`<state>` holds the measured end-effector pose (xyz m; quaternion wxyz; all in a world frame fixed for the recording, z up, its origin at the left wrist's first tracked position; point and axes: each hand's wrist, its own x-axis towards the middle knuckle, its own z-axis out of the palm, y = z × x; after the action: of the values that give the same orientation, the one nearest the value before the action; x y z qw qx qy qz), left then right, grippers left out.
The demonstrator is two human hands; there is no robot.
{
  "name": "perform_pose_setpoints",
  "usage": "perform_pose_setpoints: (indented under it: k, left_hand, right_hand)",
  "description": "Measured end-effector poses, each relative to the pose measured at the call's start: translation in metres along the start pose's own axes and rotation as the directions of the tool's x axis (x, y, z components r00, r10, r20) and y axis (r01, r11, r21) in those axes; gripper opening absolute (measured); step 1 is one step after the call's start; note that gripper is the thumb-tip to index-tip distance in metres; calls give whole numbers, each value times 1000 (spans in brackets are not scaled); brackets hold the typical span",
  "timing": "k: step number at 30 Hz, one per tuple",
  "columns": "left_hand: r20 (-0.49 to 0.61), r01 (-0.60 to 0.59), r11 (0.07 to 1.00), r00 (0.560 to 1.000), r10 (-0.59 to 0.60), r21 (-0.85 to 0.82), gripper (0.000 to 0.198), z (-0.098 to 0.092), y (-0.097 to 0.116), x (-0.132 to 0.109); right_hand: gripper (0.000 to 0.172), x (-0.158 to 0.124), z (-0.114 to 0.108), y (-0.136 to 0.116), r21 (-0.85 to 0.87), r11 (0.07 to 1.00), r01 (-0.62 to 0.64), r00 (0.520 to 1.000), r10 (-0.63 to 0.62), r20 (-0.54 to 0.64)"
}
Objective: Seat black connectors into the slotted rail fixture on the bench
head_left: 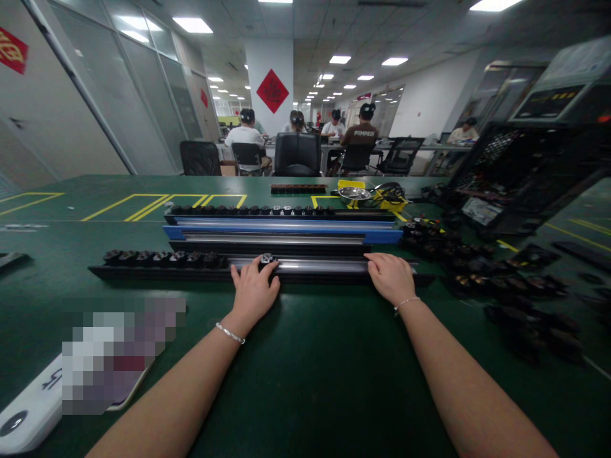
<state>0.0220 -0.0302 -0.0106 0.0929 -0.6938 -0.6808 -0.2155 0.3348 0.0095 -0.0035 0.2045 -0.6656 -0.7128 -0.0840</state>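
Observation:
A long black rail (305,278) with a shiny channel lies crosswise before me. Toward its left end sits a row of several small black parts (162,257). My left hand (254,286) is at the rail's middle, its fingertips on either side of one small black part (268,258) with a pale top. My right hand (392,278) grips the rail near its right end, fingers bent over the top and thumb at the front. Part of the right fingertips' contact is hidden.
Behind lie a blue rail (281,230) and another row of black parts (248,210). Piles of black parts (510,280), a metal bowl (354,193) and an open computer case (496,172) are at right. A white device (28,407) lies front left. People (363,133) sit beyond.

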Motion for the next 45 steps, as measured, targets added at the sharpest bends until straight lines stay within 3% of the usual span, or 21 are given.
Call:
perform_pose_setpoints:
  k: [15, 27, 36, 45]
  left_hand:
    - [16, -51, 999, 999, 51, -8, 40, 0, 0, -1]
    - [39, -85, 996, 996, 85, -9, 41, -2, 1, -1]
    - [29, -91, 996, 995, 91, -22, 41, -1, 0, -1]
    - [50, -97, 994, 994, 99, -41, 42, -1, -1, -1]
  right_hand:
    - [41, -3, -3, -9, 21, 999, -29, 999, 28, 34]
    - [47, -6, 0, -24, -10, 992, 123, 988, -121, 100]
    - [52, -8, 2, -27, -17, 989, 146, 980, -143, 136]
    - [58, -13, 1, -50, -40, 965, 260, 944, -245, 221]
